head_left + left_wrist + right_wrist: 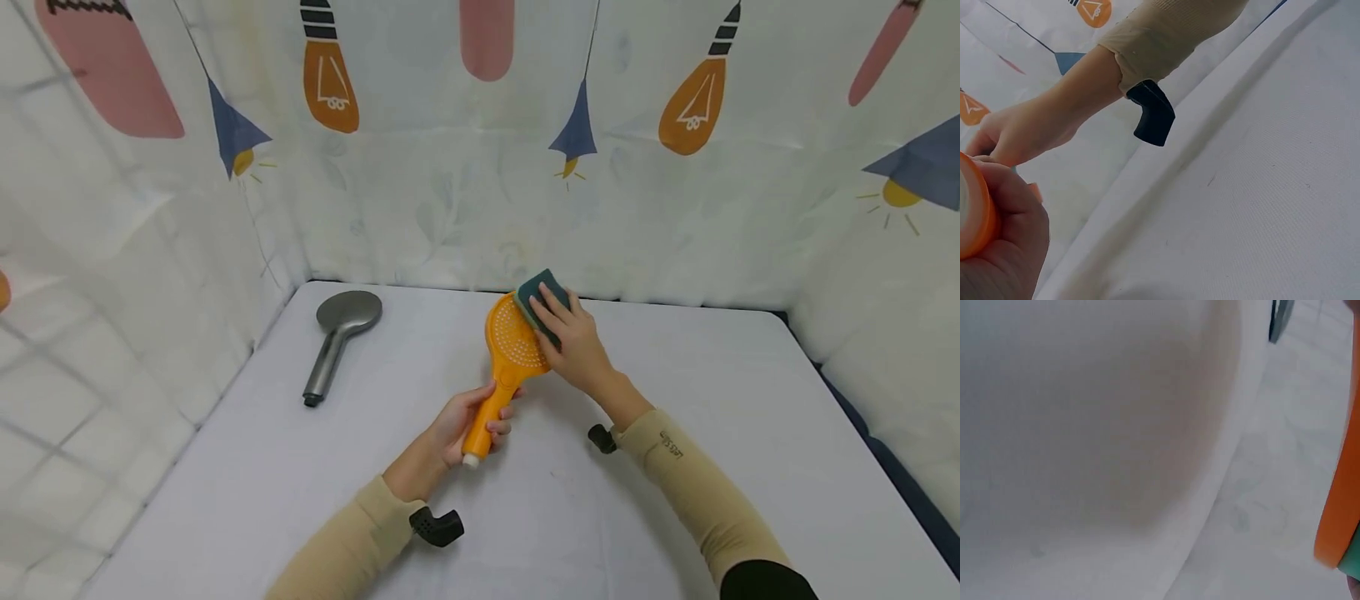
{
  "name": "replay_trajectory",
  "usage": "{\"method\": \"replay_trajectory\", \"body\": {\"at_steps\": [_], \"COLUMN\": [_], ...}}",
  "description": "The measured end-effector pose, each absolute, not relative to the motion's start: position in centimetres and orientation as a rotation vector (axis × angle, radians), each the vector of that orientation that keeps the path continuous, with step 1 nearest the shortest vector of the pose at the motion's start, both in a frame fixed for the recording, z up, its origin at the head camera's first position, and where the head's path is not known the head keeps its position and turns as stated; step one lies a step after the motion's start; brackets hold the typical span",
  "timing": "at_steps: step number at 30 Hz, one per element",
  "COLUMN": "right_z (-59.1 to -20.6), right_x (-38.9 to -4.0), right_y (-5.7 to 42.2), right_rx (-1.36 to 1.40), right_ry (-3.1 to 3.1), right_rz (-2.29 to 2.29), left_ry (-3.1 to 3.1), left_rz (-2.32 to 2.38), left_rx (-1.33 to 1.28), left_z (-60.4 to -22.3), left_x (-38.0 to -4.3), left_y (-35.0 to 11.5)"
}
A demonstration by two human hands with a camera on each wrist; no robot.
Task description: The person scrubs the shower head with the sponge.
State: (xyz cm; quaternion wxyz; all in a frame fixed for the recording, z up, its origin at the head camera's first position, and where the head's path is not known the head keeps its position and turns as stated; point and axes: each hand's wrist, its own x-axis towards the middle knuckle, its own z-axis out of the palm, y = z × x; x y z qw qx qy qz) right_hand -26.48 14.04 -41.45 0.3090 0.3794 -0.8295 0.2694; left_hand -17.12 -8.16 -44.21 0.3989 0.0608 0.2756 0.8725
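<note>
An orange shower head with a perforated face is held above the white table, tilted with its handle end toward me. My left hand grips its handle; the left wrist view shows the curled fingers around the orange handle end. In my right hand is a green sponge, dark on its outer side, held against the upper right part of the perforated face. At the right wrist view's edge, the orange rim touches the green sponge; most of the right hand is out of that view.
A grey shower head lies on the white table at the far left. Printed fabric walls stand behind the table and along both sides. A black camera mount sits on the left wrist, another on the right.
</note>
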Motion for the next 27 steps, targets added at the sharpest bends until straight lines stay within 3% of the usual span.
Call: {"method": "replay_trajectory", "body": {"at_steps": [8, 18, 27], "right_z": [-41.2, -41.0, -40.7], "right_x": [-24.9, -27.4, -24.3], "right_y": [12.2, 14.4, 11.0], "right_rx": [1.361, 0.982, 1.32], "right_ry": [-2.087, -2.169, -2.121], "right_rz": [0.501, 0.715, 0.547], "left_ry": [0.729, 0.721, 0.766], "left_rz": [2.234, 2.207, 2.215], "left_rx": [0.116, 0.135, 0.107], "left_z": [-44.1, -44.3, -44.2], "left_x": [-17.0, -16.8, -16.9], "left_y": [-7.8, -8.6, -8.4]}}
